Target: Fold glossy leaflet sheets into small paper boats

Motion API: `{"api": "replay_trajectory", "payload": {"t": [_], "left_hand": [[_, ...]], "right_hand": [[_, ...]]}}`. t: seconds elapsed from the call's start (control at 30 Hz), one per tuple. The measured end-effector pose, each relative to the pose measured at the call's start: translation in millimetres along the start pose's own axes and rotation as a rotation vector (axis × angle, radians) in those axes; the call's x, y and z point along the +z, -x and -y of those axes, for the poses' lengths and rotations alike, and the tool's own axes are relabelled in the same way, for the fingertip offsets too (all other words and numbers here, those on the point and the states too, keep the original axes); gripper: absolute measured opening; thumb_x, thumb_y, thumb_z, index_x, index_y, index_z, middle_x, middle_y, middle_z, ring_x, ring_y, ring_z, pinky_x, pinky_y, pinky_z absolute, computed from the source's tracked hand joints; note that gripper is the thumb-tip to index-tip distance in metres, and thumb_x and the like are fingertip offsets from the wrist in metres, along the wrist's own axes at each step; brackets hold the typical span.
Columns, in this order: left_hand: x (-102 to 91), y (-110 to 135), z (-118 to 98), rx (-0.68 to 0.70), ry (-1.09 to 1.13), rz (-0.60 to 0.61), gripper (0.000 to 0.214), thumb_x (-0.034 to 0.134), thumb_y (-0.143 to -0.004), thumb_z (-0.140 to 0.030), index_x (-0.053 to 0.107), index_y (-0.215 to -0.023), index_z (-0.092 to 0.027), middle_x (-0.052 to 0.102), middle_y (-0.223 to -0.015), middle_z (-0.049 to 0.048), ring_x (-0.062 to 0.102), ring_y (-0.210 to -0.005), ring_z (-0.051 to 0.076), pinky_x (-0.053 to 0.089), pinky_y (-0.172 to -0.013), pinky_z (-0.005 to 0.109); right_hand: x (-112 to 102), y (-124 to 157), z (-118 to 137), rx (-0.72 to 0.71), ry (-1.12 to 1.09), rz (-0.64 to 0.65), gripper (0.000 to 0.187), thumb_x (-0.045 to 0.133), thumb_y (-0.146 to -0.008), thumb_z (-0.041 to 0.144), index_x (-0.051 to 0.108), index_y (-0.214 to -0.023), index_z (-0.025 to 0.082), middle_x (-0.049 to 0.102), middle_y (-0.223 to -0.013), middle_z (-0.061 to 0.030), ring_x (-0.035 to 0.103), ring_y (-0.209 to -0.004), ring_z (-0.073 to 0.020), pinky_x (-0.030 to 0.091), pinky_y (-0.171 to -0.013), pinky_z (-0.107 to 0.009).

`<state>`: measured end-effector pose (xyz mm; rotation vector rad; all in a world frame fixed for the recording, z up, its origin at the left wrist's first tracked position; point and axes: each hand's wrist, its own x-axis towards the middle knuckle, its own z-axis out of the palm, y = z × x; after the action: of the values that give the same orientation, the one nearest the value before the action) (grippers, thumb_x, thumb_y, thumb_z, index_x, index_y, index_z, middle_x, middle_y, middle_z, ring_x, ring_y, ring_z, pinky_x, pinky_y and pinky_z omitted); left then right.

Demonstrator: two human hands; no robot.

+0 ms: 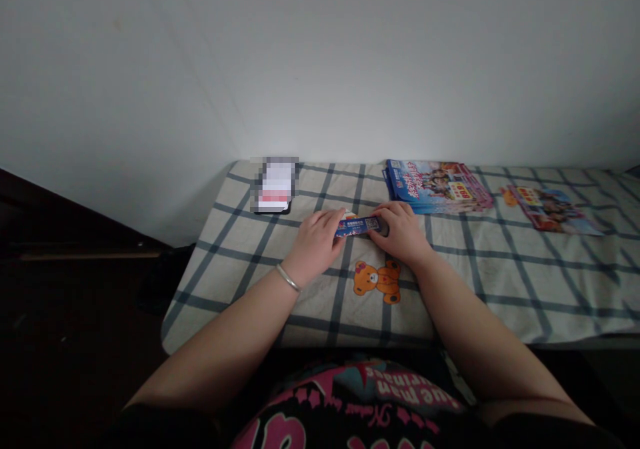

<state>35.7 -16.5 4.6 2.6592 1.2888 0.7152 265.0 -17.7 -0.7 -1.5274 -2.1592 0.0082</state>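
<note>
Left hand [315,239] and right hand [403,232] grip opposite ends of a narrow blue box [357,225] on the checked bench [500,282]; booklets [435,185] lie at two o'clock.

Table [240,249] against white wall, covered w/ checked cloth [500,262], bear print [379,280] near front edge. On cloth: phone [274,185] far left; blue booklet stack [435,187] far centre-right; single leaflet [553,210] just right of stack; narrow blue box [359,225] at centre.
</note>
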Motion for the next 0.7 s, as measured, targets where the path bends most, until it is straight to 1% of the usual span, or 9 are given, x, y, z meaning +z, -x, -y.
{"api": "replay_trajectory", "payload": {"t": [0.17, 0.27, 0.37, 0.43, 0.53, 0.63, 0.7], "left_hand": [[5.5, -2.2, 6.4, -0.047, 0.104, -0.026, 0.056, 0.064, -0.084, -0.015, 0.043, -0.136, -0.015, 0.062, -0.126, 0.0129, 0.058, -0.115, 0.027, 0.046, -0.103, 0.046], [4.6, -2.7, 8.9, -0.057, 0.147, -0.051, 0.056, 0.065, -0.082, -0.013, 0.046, -0.135, -0.017, 0.062, -0.126, 0.0115, 0.057, -0.116, 0.026, 0.046, -0.102, 0.046], [1.3, -2.6, 6.9, -0.054, 0.156, -0.101, 0.054, 0.063, -0.082, -0.010, 0.048, -0.133, -0.020, 0.061, -0.124, 0.0099, 0.058, -0.114, 0.025, 0.048, -0.100, 0.046], [-0.8, -2.4, 4.3, -0.037, 0.183, -0.135, 0.053, 0.061, -0.083, -0.009, 0.049, -0.133, -0.020, 0.061, -0.121, 0.0089, 0.060, -0.109, 0.023, 0.050, -0.097, 0.043], [-1.8, -1.9, 1.7, -0.008, 0.248, -0.164, 0.057, 0.059, -0.083, -0.005, 0.045, -0.136, -0.021, 0.062, -0.115, 0.0064, 0.062, -0.099, 0.018, 0.053, -0.091, 0.035], [-0.7, -1.2, 1.9, 0.020, 0.280, -0.177, 0.062, 0.059, -0.082, -0.005, 0.041, -0.139, -0.021, 0.064, -0.110, 0.0043, 0.063, -0.095, 0.016, 0.053, -0.088, 0.031], [-0.8, -1.0, 2.3, 0.059, 0.239, -0.179, 0.058, 0.059, -0.083, -0.006, 0.043, -0.137, -0.020, 0.066, -0.109, 0.0047, 0.064, -0.095, 0.016, 0.053, -0.086, 0.031]], "right_hand": [[2.3, -0.4, -2.3, -0.041, -0.060, -0.011, 0.021, 0.068, -0.080, 0.034, 0.069, -0.098, 0.022, 0.066, -0.110, -0.0092, 0.053, -0.112, -0.0298, 0.044, -0.101, -0.048], [3.9, -0.2, -4.1, -0.050, -0.085, -0.011, 0.022, 0.068, -0.079, 0.033, 0.069, -0.098, 0.022, 0.066, -0.110, -0.0093, 0.053, -0.112, -0.0304, 0.044, -0.100, -0.049], [4.7, 0.1, -4.9, -0.067, -0.093, -0.011, 0.019, 0.068, -0.079, 0.032, 0.069, -0.096, 0.022, 0.066, -0.111, -0.0090, 0.052, -0.113, -0.0307, 0.043, -0.102, -0.051], [4.5, 0.2, -4.8, -0.076, -0.091, -0.014, 0.017, 0.069, -0.079, 0.031, 0.070, -0.094, 0.022, 0.067, -0.111, -0.0085, 0.050, -0.116, -0.0313, 0.042, -0.103, -0.051], [3.1, 0.0, -3.5, -0.081, -0.086, -0.024, 0.015, 0.070, -0.080, 0.032, 0.071, -0.091, 0.023, 0.068, -0.110, -0.0074, 0.049, -0.117, -0.0311, 0.042, -0.104, -0.050], [1.5, -0.4, -1.4, -0.078, -0.094, -0.029, 0.010, 0.070, -0.080, 0.031, 0.073, -0.087, 0.023, 0.069, -0.105, -0.0065, 0.052, -0.110, -0.0288, 0.045, -0.099, -0.047], [0.8, -0.5, -0.2, -0.069, -0.094, -0.038, 0.007, 0.070, -0.081, 0.029, 0.074, -0.083, 0.024, 0.070, -0.102, -0.0062, 0.053, -0.105, -0.0276, 0.046, -0.096, -0.046]]}}
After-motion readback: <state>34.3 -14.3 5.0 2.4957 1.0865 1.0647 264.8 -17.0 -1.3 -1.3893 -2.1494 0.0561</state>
